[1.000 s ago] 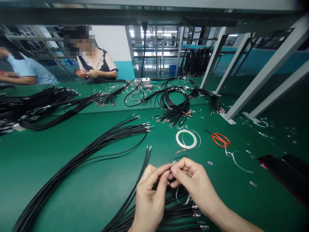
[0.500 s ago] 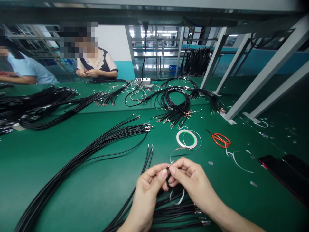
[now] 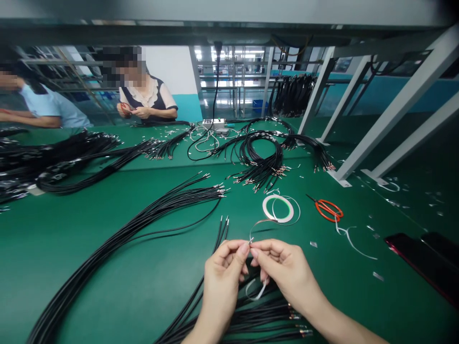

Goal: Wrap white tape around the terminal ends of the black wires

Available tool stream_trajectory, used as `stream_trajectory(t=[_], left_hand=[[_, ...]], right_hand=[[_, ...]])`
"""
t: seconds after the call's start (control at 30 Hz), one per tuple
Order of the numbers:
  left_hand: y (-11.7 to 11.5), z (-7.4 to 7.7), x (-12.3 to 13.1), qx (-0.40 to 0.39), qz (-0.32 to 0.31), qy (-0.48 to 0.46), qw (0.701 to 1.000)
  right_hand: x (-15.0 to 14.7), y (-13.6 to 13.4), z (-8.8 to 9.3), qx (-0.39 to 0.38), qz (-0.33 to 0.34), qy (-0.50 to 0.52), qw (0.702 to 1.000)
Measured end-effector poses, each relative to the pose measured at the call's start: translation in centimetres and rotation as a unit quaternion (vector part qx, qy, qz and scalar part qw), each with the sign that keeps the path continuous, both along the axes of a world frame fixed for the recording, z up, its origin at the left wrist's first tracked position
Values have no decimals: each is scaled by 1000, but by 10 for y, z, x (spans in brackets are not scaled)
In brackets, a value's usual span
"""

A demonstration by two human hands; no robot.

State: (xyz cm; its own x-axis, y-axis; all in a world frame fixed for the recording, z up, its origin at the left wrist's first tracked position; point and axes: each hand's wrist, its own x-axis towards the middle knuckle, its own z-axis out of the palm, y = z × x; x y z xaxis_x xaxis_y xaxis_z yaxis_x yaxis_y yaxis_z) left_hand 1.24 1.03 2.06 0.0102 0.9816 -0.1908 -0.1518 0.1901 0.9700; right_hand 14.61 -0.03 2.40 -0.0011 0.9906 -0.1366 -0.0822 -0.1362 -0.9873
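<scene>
My left hand (image 3: 222, 274) is closed in a pinch on the end of a thin black cable, whose shiny tip (image 3: 251, 240) shows just above the fingertips. Thumb and forefinger of my right hand (image 3: 285, 267) pinch narrow tape at that same tip; the fingers hide the exact contact. A thin strip of tape (image 3: 255, 224) curves from the tip toward a flat white tape roll (image 3: 266, 211) lying beyond. Below the right fingers hangs a loop of pale strip (image 3: 255, 297). Under my hands lie several black cables (image 3: 258, 316) with metal ends.
Orange-handled scissors (image 3: 328, 210) lie right of the roll. A large black cable bundle (image 3: 118, 236) curves across the left, and coiled cables (image 3: 267, 155) lie farther back. Grey metal posts (image 3: 389, 112) stand at the right. Two people sit across the green table (image 3: 172, 272).
My hands have drawn closer at the cable tip, and the right fingers have shifted slightly left. The hanging loop has moved left. The view has tilted up a little.
</scene>
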Motion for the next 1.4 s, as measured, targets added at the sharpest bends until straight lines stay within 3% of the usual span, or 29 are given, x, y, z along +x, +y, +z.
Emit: stream_trajectory(t=[0.33, 0.57, 0.83, 1.1, 1.4], left_hand=[[0, -6, -2, 34, -8, 3, 999], [-3, -17, -8, 119, -12, 115, 986], [-2, -11, -4, 11, -19, 29, 999], [-3, -6, -2, -26, -33, -31, 999], [-6, -14, -2, 50, -18, 13, 998]], right_hand=[[1, 1, -4, -13, -24, -24, 999], [1, -3, -3, 37, -13, -54, 998], [1, -5, -3, 56, 1, -89, 994], [2, -6, -1, 67, 8, -114, 991], [0, -10, 3, 81, 10, -124, 989]])
